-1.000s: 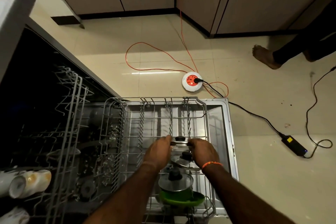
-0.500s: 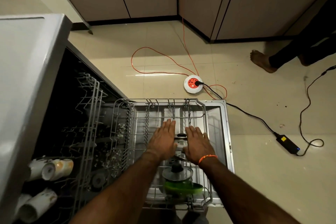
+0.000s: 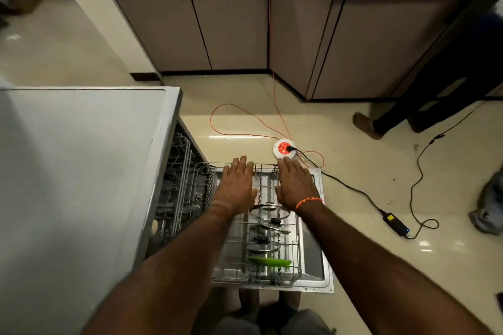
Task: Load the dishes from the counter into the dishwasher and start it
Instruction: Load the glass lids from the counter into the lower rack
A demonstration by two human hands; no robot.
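Dishwasher (image 3: pixel 81 171) is seen at the left with its door (image 3: pixel 315 258) folded down and the lower rack (image 3: pixel 296 266) drawn out over it. Above the rack's far end the left hand (image 3: pixel 238 185) is held flat, fingers straight, nothing grasped. Three lids (image 3: pixel 268 211) and a green plate (image 3: pixel 272 262) are racked on edge. The right hand (image 3: pixel 294 185) is likewise spread flat, grasping nothing. On the floor beyond lies a round extension socket (image 3: pixel 284 148)
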